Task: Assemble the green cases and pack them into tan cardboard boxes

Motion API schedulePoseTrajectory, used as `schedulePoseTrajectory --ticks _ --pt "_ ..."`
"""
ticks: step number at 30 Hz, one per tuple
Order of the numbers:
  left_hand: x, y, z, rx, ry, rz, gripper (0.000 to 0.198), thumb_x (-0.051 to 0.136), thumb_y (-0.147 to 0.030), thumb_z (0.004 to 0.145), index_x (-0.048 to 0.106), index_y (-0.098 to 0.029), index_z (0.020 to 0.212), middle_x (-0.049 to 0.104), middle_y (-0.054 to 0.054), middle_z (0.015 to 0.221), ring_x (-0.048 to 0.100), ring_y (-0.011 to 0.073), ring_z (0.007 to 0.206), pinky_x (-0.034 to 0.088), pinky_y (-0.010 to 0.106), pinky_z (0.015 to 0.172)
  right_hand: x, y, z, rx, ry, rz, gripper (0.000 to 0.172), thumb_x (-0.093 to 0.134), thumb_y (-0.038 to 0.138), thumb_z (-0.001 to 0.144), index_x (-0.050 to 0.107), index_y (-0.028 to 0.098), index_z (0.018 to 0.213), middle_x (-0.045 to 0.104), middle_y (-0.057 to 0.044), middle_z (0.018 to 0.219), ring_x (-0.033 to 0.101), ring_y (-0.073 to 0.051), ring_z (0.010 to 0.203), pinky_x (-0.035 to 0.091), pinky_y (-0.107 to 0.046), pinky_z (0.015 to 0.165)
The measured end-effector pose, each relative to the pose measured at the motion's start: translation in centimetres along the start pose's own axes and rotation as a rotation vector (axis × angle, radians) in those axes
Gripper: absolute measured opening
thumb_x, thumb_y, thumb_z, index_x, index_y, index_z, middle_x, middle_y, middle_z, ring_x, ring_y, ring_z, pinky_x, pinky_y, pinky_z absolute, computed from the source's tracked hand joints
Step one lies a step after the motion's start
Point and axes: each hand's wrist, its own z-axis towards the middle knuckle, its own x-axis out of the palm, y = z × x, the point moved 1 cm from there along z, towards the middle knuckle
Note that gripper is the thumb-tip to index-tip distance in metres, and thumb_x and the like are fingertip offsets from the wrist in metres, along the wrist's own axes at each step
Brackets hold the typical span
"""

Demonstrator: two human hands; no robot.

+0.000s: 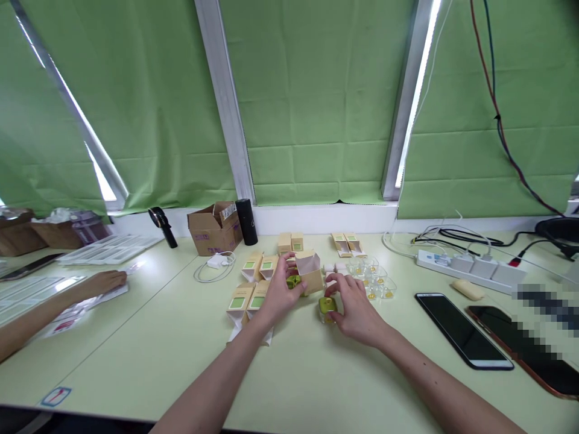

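Observation:
My left hand (281, 294) is closed at the side of a small open cardboard box (311, 278), its thumb and fingers curled round. A bright green piece (293, 281) shows between those fingers; I cannot tell whether it lies inside the box. To the right, my right hand (355, 306) pinches a small clear jar with a green top (327, 305), low over the table. Beside my left hand stand several small boxes with green labels (239, 299), some with flaps open. Several clear cups with yellow spots (371, 278) are grouped behind my right hand.
Further back are more small boxes (347, 245), a brown carton (215, 229) and a black cylinder (246, 222). A white charger with cable (218, 261) lies left. Right are a power strip (470, 270) and two phones (464, 330). Another person's arm (63, 307) rests at far left.

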Motion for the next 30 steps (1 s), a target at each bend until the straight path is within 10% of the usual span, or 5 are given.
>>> schedulePoseTrajectory --ticks 10,23,30 --pt "-1.7 -1.7 -1.1 0.11 0.285 0.366 0.066 0.075 -0.018 0.077 0.054 -0.026 0.139 0.07 0.009 0.116 0.069 0.0231 0.091 0.057 0.032 0.077 -1.1 -1.1 0.6 0.014 -0.045 -0.187 0.046 0.068 0.009 0.074 0.057 0.025 0.116 0.077 -0.008 0.114 0.059 -0.034 0.113 0.042 -0.049 0.096" --pt "-1.5 0.0 -2.7 0.11 0.292 0.497 0.074 0.085 -0.021 0.072 0.055 -0.026 0.139 0.059 0.016 0.139 0.051 0.0408 0.137 0.046 0.059 0.112 -1.2 -1.0 0.5 0.034 -0.002 -0.259 0.042 0.076 0.011 0.074 0.068 0.021 0.114 0.075 -0.009 0.101 0.056 -0.033 0.107 0.039 -0.046 0.089" --pt "-2.0 -1.5 -3.0 0.377 0.236 0.507 0.01 0.07 -0.026 0.093 0.076 -0.026 0.101 0.057 0.012 0.145 0.048 0.0357 0.142 0.04 0.058 0.121 -1.2 -0.8 0.5 0.022 -0.011 -0.271 0.042 0.076 0.01 0.073 0.069 0.022 0.112 0.075 -0.007 0.1 0.057 -0.032 0.106 0.039 -0.044 0.087"
